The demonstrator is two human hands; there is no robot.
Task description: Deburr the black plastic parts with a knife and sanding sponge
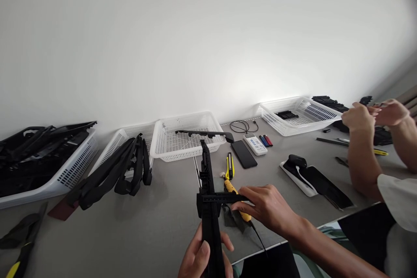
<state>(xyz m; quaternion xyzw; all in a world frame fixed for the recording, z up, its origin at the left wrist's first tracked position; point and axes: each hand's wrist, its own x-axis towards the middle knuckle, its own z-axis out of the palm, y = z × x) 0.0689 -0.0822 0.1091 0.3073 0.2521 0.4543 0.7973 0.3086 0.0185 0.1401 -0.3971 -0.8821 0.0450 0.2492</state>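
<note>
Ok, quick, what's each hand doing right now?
Left hand: closed around the lower end of the long black plastic part, holding it upright.
Right hand: fingers pinching the short black crosspiece against that part.

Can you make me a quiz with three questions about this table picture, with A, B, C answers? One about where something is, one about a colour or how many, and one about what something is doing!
1. Where does the smartphone lie?
A. On the bare table
B. Inside a basket
C. In a hand

2. What colour is the cutter beside it?
A. Red and white
B. Yellow and black
C. Green

3. What is the left hand doing?
A. Resting flat
B. Pointing
C. Gripping the long black part

Answers:
1 A, it lies flat on the grey top.
2 B, its body shows yellow with black.
3 C, its fingers wrap the part's lower end.
</note>
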